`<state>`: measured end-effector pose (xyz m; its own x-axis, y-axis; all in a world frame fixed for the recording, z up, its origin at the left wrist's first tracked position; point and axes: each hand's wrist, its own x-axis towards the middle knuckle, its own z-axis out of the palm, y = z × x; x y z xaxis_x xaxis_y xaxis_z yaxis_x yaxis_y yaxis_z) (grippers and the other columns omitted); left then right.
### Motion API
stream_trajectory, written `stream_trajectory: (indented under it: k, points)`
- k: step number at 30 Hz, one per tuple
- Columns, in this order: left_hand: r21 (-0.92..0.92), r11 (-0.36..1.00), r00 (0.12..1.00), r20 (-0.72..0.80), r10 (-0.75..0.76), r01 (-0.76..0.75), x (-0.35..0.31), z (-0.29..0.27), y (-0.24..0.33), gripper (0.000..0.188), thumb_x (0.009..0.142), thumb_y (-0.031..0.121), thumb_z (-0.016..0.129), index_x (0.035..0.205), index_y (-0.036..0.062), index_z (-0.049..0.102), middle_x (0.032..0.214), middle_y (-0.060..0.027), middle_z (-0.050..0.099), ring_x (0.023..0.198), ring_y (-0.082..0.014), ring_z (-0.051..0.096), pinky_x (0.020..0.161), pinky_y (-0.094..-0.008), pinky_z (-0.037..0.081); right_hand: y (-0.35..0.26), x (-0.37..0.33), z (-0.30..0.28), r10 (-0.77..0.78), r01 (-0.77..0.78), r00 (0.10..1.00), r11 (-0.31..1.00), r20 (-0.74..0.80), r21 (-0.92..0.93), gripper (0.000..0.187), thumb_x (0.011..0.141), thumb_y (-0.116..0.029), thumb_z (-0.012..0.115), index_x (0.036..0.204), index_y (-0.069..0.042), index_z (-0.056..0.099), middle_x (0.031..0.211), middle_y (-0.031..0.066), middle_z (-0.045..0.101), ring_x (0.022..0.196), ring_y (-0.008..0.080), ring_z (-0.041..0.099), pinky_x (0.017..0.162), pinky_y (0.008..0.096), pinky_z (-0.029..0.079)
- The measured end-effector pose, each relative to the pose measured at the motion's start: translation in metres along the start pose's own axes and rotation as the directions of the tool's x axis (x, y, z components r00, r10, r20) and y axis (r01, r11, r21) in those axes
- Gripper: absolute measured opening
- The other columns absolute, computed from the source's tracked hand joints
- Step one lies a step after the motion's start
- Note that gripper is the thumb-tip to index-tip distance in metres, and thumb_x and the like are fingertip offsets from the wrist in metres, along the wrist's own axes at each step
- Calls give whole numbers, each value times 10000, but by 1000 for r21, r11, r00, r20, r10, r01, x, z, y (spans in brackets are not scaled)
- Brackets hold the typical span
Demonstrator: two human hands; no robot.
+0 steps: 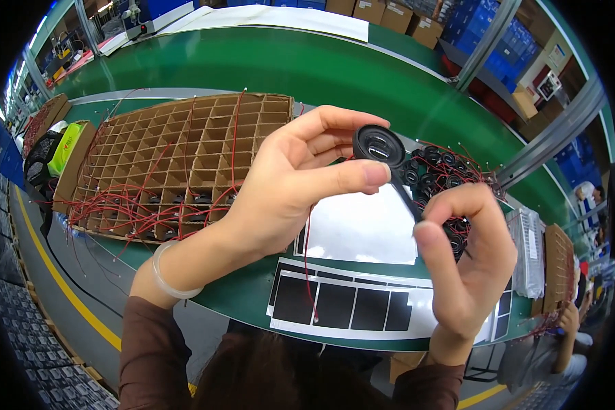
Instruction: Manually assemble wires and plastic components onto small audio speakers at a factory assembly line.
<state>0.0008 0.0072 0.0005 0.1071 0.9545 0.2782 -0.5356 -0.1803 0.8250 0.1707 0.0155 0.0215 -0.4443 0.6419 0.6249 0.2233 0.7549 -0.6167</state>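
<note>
A small round black speaker [378,145] sits between the thumb and fingers of my left hand [287,171], raised over the bench. Its thin red wire hangs below that hand. From the speaker's rim a narrow black strip [406,195] slants down to my right hand [468,253], whose thumb and forefinger pinch its lower end. Beneath lie a glossy white sheet [365,229] and a backing sheet with black rectangular pieces [372,309]. Several more black speakers with red wires [434,179] are heaped behind my right hand, which partly hides them.
A cardboard divider tray [164,133] stands at left, with red wires trailing from its near cells. Beyond runs a green surface [239,58]. Plastic-wrapped material [527,249] lies at right, by a metal post [557,130]. Another person's arm [566,335] shows at far right.
</note>
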Motion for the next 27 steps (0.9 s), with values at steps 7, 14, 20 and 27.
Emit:
stream_trajectory:
  k: [7, 14, 20, 27]
  points:
    - [-58, 998, 999, 33, -37, 39, 2, 0, 0, 379, 673, 35, 602, 1017, -26, 456, 908, -103, 529, 811, -130, 531, 707, -234, 451, -8, 1, -3, 135, -135, 991, 988, 7, 76, 107, 702, -75, 503, 726, 6, 438, 676, 49, 446, 623, 93, 405, 580, 178, 305]
    - [89, 989, 988, 83, -127, 120, -4, 8, 7, 574, 574, 182, 596, 1053, -74, 412, 940, -209, 517, 793, -198, 550, 656, -265, 470, -1, 5, -10, 107, -111, 993, 990, 39, 90, 98, 722, -68, 493, 746, 9, 437, 681, 44, 447, 622, 79, 403, 569, 162, 303]
    - [89, 991, 985, 133, -106, 95, -4, 8, 5, 554, 582, 142, 603, 1049, -85, 411, 936, -229, 519, 817, -215, 551, 667, -275, 472, 0, 4, -13, 89, -92, 995, 993, 45, 67, 101, 724, -66, 494, 751, 12, 435, 687, 52, 448, 629, 85, 408, 575, 169, 311]
    - [39, 998, 982, 181, -51, 45, -8, 10, 5, 513, 583, 92, 619, 1023, -92, 430, 938, -225, 524, 874, -225, 541, 766, -296, 442, 0, 4, -13, 48, -52, 997, 996, 54, 69, 100, 723, -64, 495, 751, 14, 438, 686, 61, 448, 635, 99, 417, 583, 178, 316]
